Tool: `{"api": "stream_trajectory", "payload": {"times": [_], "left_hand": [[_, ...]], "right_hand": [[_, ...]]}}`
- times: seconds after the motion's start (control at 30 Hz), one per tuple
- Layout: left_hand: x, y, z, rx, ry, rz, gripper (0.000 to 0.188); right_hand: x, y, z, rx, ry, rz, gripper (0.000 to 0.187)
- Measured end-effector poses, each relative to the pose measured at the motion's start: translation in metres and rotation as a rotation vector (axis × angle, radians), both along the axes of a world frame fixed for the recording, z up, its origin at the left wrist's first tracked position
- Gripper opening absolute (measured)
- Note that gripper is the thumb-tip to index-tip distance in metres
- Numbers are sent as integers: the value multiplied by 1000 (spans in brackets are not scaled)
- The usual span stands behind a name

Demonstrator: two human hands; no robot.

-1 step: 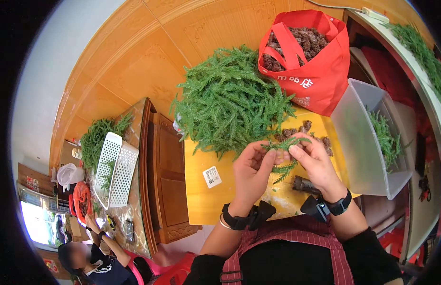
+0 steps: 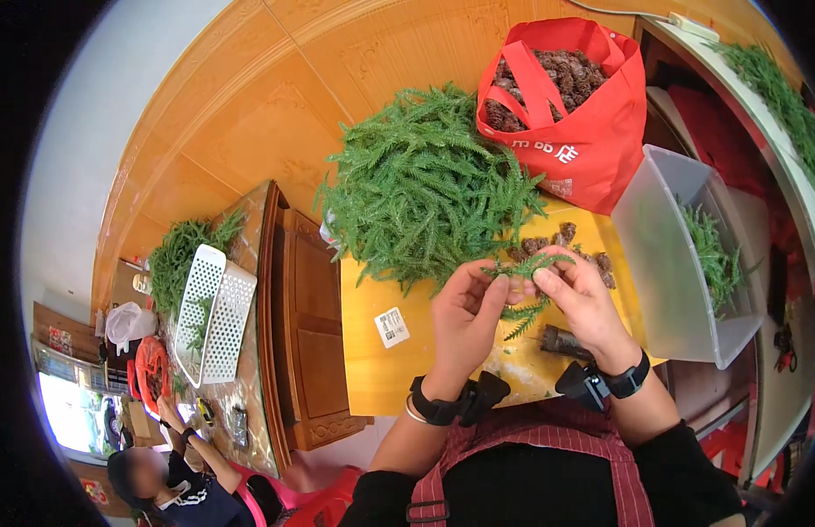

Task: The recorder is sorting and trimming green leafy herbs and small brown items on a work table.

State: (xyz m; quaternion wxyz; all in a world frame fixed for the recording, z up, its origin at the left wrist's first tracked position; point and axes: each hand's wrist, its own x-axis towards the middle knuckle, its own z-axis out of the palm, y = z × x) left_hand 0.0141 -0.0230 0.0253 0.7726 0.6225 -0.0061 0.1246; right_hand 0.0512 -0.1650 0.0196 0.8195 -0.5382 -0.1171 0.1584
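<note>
Above the yellow tabletop point(image 2: 368, 378), my two hands meet over a small green artificial pine sprig point(image 2: 532, 266). My left hand point(image 2: 465, 321) pinches its left end between thumb and fingers. With thumb and forefinger closed, my right hand point(image 2: 592, 312) grips it from the other side. One frond hangs below the fingertips, and the stem between them is partly hidden. Just behind the hands lie several brown pine cones point(image 2: 567, 234). A dark cylinder point(image 2: 563, 342) rests on the table below my right hand. A big heap of green sprigs point(image 2: 425, 189) rises beyond my left hand.
Behind right stands a red bag point(image 2: 592, 158) full of pine cones. A translucent bin point(image 2: 667, 255) holding sprigs is at the right. A white label point(image 2: 392, 327) lies on the table. On the left, another person point(image 2: 183, 479) sits at a table with a white perforated basket point(image 2: 230, 329).
</note>
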Motion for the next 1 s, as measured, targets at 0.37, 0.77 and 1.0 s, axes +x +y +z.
{"api": "stream_trajectory", "payload": {"times": [0.37,0.77,1.0], "left_hand": [[3,5,-1,-33,121,-112,14],[4,23,-16,-255,-22,-325,21],[7,12,2,220,-240,-393,24]], "right_hand": [[1,-5,-1,-38,9,75,17],[-5,-4,4,86,220,194,19],[-5,-14,-28,465,578,560,36]]}}
